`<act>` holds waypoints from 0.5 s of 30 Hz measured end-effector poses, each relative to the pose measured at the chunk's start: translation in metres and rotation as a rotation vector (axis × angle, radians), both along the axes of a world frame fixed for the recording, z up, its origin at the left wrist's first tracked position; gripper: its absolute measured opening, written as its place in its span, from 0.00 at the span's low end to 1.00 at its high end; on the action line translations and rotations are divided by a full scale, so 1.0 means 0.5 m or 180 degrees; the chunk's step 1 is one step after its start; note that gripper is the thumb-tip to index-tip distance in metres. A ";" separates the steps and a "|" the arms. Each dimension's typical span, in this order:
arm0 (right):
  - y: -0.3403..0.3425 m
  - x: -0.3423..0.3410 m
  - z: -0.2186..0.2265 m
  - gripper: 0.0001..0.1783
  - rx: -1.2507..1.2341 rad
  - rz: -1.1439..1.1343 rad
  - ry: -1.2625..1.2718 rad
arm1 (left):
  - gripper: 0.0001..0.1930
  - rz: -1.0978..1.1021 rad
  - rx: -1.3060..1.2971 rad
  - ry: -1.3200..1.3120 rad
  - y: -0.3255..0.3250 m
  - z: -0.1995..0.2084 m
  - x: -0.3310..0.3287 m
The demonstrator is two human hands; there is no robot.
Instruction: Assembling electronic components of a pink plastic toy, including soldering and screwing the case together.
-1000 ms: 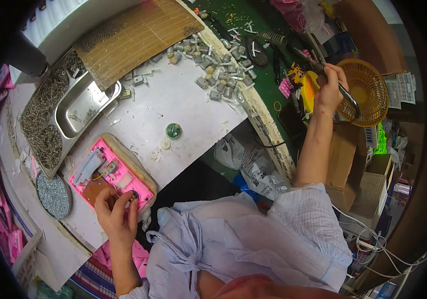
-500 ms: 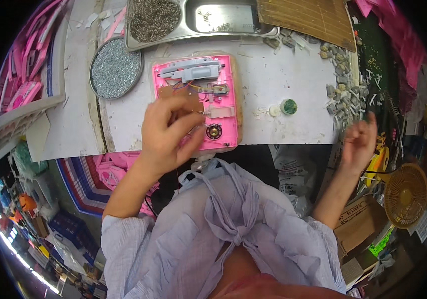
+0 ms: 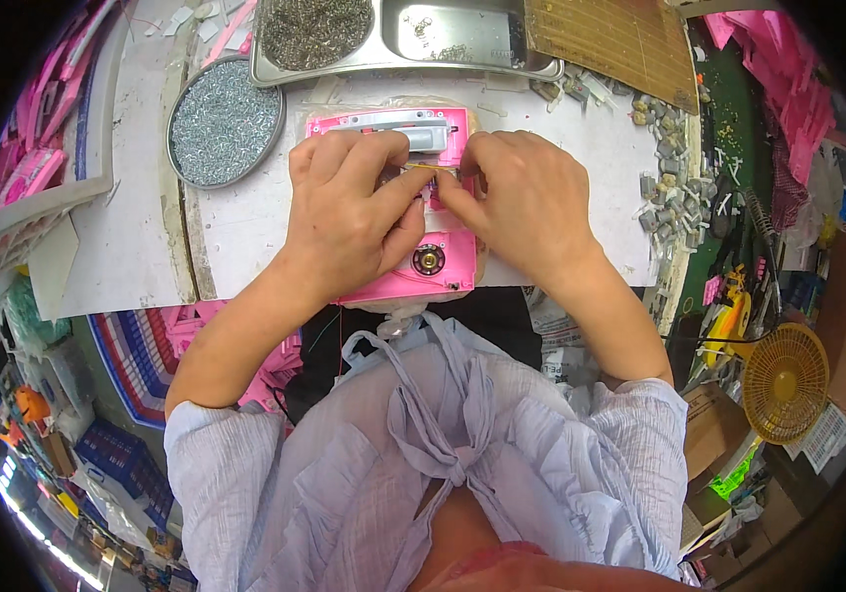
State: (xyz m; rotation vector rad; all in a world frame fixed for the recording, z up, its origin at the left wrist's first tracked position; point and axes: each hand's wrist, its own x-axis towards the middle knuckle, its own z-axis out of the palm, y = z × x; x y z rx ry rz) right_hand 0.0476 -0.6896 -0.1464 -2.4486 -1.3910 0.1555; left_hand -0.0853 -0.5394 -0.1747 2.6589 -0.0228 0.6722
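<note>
A pink plastic housing (image 3: 455, 281) lies on the table in front of me. A grey plastic part (image 3: 421, 134) sits across its far end, and a round black speaker (image 3: 429, 259) is at its near end. Over the middle, my left hand (image 3: 349, 202) and my right hand (image 3: 527, 202) come together, thumbs and forefingers pinched. Between their fingertips runs a thin yellow wire (image 3: 431, 167). My fingers cover most of the parts beneath, so the wire ends stay hidden.
Left of the housing stands a round dish of small silvery screws (image 3: 226, 123). A metal tray (image 3: 408, 65) with small brownish parts is at the back, beside a cardboard sheet (image 3: 620, 44). Several small grey parts (image 3: 675, 183) lie along the right edge. A yellow fan (image 3: 785, 383) stands lower right.
My right hand has come from beyond the table's right edge to the housing. My left hand has moved slightly up and right, toward the middle of the housing. The brown board is now covered.
</note>
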 end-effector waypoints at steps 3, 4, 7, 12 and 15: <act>0.010 -0.008 0.007 0.13 -0.0089 -0.0015 -0.0140 | 0.16 -0.0037 -0.0005 -0.0032 -0.001 -0.003 -0.001; 0.009 -0.008 0.008 0.13 -0.0087 -0.0063 0.0002 | 0.16 -0.0061 0.0012 -0.0041 -0.001 -0.004 -0.001; 0.004 0.004 0.009 0.13 -0.0051 -0.0198 0.0577 | 0.16 -0.0070 0.0035 -0.0028 0.002 -0.003 -0.006; 0.009 0.013 0.012 0.11 -0.0257 -0.0219 0.0827 | 0.15 -0.0115 0.0031 -0.0012 0.004 -0.002 -0.005; 0.019 -0.030 0.011 0.07 -0.0553 0.0155 -0.0515 | 0.13 -0.0127 0.0004 0.0060 0.006 -0.005 -0.004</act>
